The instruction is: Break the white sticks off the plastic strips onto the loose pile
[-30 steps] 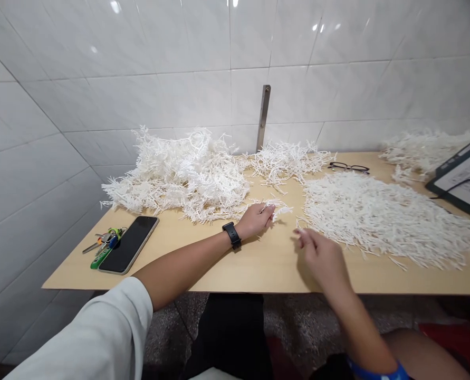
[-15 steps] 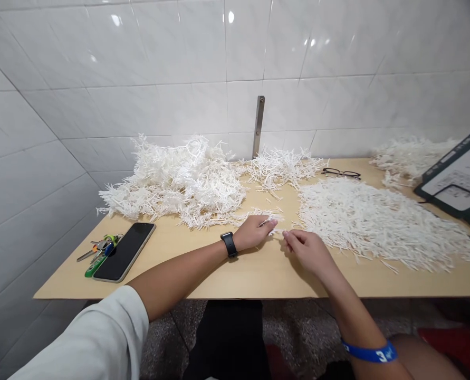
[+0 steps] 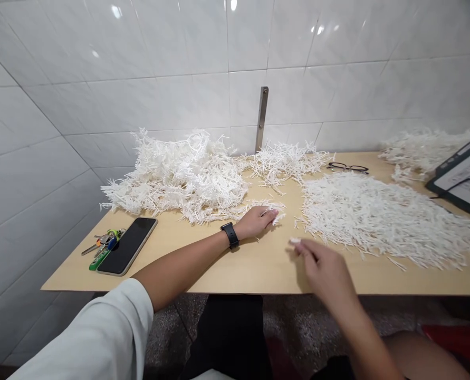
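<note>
My left hand, with a black watch on its wrist, is closed low over the table. White stringy pieces stick out from between its thumb and fingers. Nearer the front edge, my right hand pinches a small white strand at its fingertips; this hand is slightly blurred. A tangled heap of white, branching strands rises beyond my left hand. To the right of my hands lies a wide, flatter spread of short, loose white strands.
On the left, a phone lies beside keys on the wooden table. Another white tangle sits by a metal bracket. Eyeglasses rest at the back. A dark-framed printed board stands at right.
My right hand has moved right and toward me, away from my left hand, with a white strand in its fingertips. My left hand stays nearly in place. The view has shifted slightly.
</note>
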`<action>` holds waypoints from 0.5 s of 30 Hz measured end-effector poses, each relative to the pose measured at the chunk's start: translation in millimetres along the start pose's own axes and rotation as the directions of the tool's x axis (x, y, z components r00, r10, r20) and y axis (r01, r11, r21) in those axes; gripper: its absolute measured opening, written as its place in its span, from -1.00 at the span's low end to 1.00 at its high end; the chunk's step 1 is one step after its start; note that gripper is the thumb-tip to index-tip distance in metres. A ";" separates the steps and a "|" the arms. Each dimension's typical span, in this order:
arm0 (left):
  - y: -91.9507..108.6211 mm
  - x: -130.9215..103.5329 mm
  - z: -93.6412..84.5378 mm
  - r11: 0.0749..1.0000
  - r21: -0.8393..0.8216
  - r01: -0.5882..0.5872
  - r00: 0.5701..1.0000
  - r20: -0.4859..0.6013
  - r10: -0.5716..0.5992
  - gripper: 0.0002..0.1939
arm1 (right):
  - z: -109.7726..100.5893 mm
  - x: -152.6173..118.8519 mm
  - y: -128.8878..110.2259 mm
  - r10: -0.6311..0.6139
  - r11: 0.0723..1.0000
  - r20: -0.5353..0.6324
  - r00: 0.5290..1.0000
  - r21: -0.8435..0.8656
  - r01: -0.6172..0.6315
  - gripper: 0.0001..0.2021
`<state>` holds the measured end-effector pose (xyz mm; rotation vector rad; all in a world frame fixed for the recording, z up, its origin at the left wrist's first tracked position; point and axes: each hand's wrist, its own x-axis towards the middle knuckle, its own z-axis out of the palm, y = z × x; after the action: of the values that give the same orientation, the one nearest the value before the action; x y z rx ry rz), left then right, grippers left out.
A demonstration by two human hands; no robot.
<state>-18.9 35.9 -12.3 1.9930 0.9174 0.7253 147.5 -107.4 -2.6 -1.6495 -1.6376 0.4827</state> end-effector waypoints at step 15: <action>6.2 -11.1 1.3 0.998 -0.024 -0.050 0.952 0.302 0.055 -0.62 | -5.6 63.2 -2.1 -0.037 0.996 0.264 0.964 -0.070 0.057 -0.62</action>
<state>-22.1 23.9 -9.5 2.0492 0.6759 0.4355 157.1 -47.9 17.5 -1.6533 -1.9057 0.6443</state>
